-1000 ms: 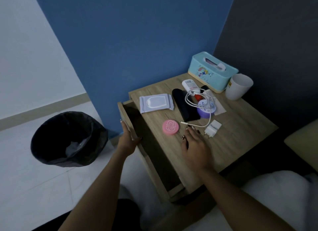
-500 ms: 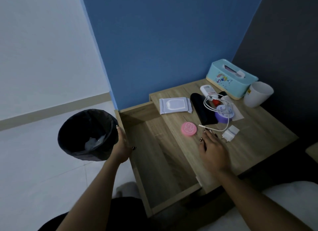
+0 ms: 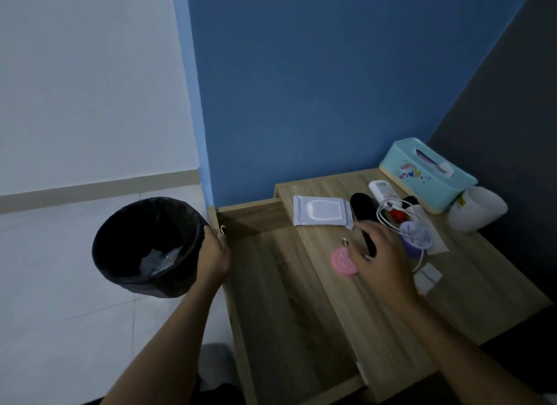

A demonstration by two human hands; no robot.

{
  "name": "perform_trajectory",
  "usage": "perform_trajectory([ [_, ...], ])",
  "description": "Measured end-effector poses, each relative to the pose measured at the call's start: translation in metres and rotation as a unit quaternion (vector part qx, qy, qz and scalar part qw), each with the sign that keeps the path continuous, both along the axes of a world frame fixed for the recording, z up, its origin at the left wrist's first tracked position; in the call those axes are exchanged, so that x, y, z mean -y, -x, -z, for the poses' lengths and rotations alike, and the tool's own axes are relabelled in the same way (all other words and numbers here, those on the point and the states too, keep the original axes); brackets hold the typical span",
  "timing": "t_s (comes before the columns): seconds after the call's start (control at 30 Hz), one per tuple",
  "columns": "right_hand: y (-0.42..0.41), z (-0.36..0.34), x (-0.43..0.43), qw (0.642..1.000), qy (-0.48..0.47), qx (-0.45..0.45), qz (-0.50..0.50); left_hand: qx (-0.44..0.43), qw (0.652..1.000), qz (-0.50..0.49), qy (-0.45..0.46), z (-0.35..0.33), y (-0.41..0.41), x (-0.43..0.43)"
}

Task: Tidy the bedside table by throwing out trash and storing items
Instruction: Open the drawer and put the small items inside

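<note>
The wooden bedside table (image 3: 470,287) has its drawer (image 3: 280,302) pulled wide open, and the drawer looks bare inside. My left hand (image 3: 212,255) grips the far corner of the drawer front. My right hand (image 3: 382,263) hovers with fingers apart over a pink round disc (image 3: 340,263) and the near end of a black case (image 3: 363,205). On the top also lie a white wipes pack (image 3: 321,210), a white cable (image 3: 388,213), a purple round container (image 3: 417,240) and a white charger plug (image 3: 428,276), partly hidden by my hand.
A black-lined trash bin (image 3: 120,223) stands on the floor just left of the drawer, with a crumpled wrapper inside. A teal tissue box (image 3: 428,175), a white cup (image 3: 476,208) and a white tube (image 3: 380,189) sit at the back of the table, against the blue wall.
My left hand has pulled the drawer from nearly shut to fully open. My right hand has moved forward from the table's front to above the pink disc and black case.
</note>
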State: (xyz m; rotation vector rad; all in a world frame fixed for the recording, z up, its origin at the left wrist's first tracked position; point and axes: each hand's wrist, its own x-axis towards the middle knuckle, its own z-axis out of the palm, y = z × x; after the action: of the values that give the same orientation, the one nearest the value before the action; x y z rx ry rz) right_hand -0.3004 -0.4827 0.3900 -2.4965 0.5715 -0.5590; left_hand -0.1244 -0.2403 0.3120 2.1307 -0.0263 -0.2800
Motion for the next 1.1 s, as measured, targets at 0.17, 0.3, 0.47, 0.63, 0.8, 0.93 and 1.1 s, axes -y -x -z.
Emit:
perform_trajectory([
  [0.17, -0.092, -0.017, 0.028, 0.978, 0.027, -0.164, -0.129, -0.017, 0.998, -0.040, 0.056, 0.021, -0.002, 0.005],
  [0.3, -0.124, -0.012, 0.052, 0.939, 0.028, -0.311, -0.144, -0.016, 0.997, -0.020, 0.077, 0.023, -0.003, 0.003],
  [0.47, -0.133, -0.006, 0.047, 0.948, 0.056, -0.291, -0.120, -0.039, 0.994, -0.004, 0.107, 0.022, -0.007, 0.001],
  [0.63, -0.135, -0.005, -0.024, 0.986, -0.022, -0.129, -0.104, -0.049, 0.991, -0.010, 0.120, 0.029, -0.009, 0.001],
  [0.8, -0.143, 0.049, -0.109, 0.970, -0.149, -0.185, -0.050, -0.028, 0.992, -0.001, 0.121, 0.025, -0.006, 0.001],
  [0.93, -0.148, 0.114, -0.135, 0.956, -0.168, -0.234, 0.057, -0.030, 0.994, -0.004, 0.105, 0.030, -0.006, 0.001],
  [1.1, -0.155, 0.164, -0.152, 0.963, -0.122, -0.223, 0.085, -0.020, 0.994, -0.007, 0.105, 0.037, -0.007, 0.001],
])
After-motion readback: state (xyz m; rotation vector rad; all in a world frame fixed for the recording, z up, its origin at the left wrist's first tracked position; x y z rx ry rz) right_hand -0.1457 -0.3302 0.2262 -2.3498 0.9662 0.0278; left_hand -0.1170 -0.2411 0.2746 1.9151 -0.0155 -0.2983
